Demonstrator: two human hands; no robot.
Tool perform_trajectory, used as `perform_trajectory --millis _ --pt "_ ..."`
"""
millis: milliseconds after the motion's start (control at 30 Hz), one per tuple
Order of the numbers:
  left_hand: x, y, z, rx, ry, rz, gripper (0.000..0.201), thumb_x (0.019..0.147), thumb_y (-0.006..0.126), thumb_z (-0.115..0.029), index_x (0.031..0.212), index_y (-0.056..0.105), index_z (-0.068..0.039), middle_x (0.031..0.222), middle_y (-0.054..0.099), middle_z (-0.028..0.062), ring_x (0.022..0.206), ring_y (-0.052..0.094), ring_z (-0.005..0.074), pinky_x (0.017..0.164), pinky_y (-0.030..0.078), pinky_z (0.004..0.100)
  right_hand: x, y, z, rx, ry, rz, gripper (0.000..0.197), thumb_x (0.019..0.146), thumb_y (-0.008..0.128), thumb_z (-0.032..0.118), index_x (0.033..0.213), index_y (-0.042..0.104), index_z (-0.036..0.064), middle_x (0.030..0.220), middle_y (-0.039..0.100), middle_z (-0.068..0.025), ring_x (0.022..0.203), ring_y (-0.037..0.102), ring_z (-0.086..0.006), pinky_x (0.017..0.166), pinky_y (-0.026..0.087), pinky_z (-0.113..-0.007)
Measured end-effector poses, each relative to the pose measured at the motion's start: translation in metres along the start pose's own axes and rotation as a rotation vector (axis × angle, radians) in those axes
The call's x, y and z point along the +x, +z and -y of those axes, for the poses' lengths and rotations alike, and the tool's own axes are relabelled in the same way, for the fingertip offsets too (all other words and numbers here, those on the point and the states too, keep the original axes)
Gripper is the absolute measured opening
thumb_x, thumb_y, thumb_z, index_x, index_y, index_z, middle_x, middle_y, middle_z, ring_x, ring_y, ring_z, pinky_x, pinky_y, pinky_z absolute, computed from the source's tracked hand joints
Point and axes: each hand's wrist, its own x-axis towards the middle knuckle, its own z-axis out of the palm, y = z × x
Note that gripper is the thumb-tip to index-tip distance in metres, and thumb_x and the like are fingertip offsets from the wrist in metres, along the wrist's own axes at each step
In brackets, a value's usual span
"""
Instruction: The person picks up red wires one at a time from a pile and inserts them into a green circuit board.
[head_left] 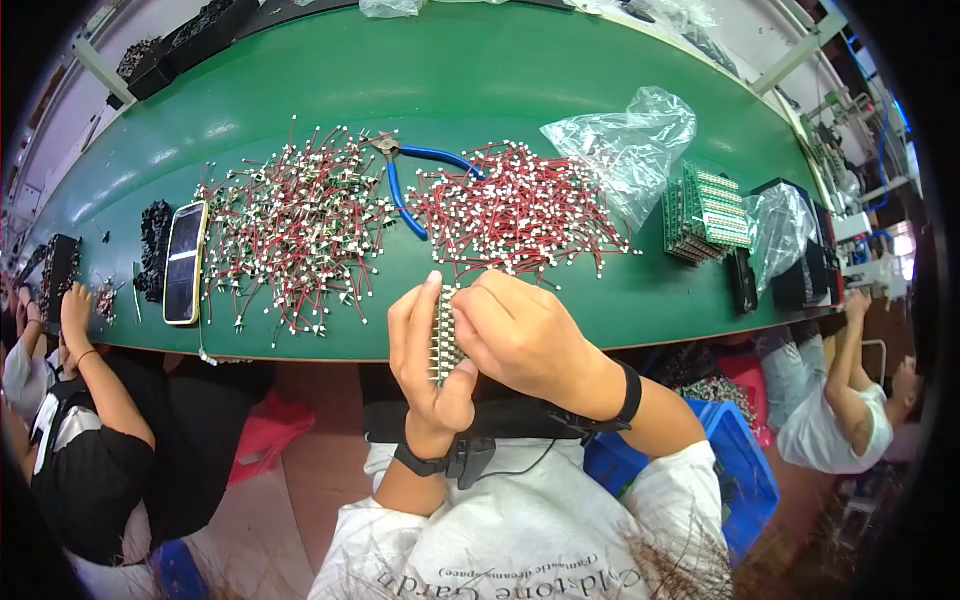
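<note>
My left hand (424, 365) clasps a narrow greenish circuit-board strip (445, 338) studded with metal at the long green table's (640, 302) near edge, probably for steadiness; my right hand (525, 328) curls against it, grip hidden

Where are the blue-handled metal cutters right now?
In the head view, the blue-handled metal cutters lie just left of centre on the green table, between two heaps of red-wired white connectors.

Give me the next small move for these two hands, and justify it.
Probably a light push by the right hand at the far end of the strip of small parts: the left hand holds that strip, apparently braced, and the right hand's bent fingers are gathered at that end.
</note>
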Motion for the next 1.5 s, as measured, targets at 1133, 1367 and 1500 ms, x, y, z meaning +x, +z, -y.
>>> perform_trajectory --millis 1133,1367,1500 --pt "0.003 0.005 0.008 -1.069 -0.605 -0.05 0.084 0.073 0.049 -0.026 0.147 0.03 0.008 0.136 0.051 0.0272 0.128 0.05 0.0404 0.11 0.039 0.0488 -0.049 -0.054 -0.104 -0.206 0.153 0.131 0.017 0.075 0.07 0.0 0.085 0.057 0.006 0.086 0.052 -0.0092 0.085 0.054 -0.0305 0.074 0.046 -0.04" --pt "-0.002 0.007 0.008 -1.085 -0.63 -0.032 0.082 0.074 0.048 -0.026 0.147 0.031 0.009 0.137 0.051 0.0273 0.127 0.051 0.0396 0.11 0.039 0.0493 -0.048 -0.056 -0.107 -0.165 0.149 0.12 0.017 0.077 0.068 0.0 0.087 0.055 0.0034 0.085 0.052 -0.0118 0.083 0.054 -0.031 0.075 0.045 -0.04" --pt "-0.003 0.009 0.004 -1.186 -0.669 -0.033 0.08 0.075 0.05 -0.022 0.147 0.031 0.008 0.138 0.049 0.0264 0.13 0.048 0.0403 0.11 0.039 0.0486 -0.036 -0.074 -0.073 0.328 0.407 -0.031 0.012 0.086 0.065 -0.001 0.092 0.055 0.0006 0.086 0.057 -0.0087 0.079 0.06 -0.0178 0.071 0.048 -0.031"
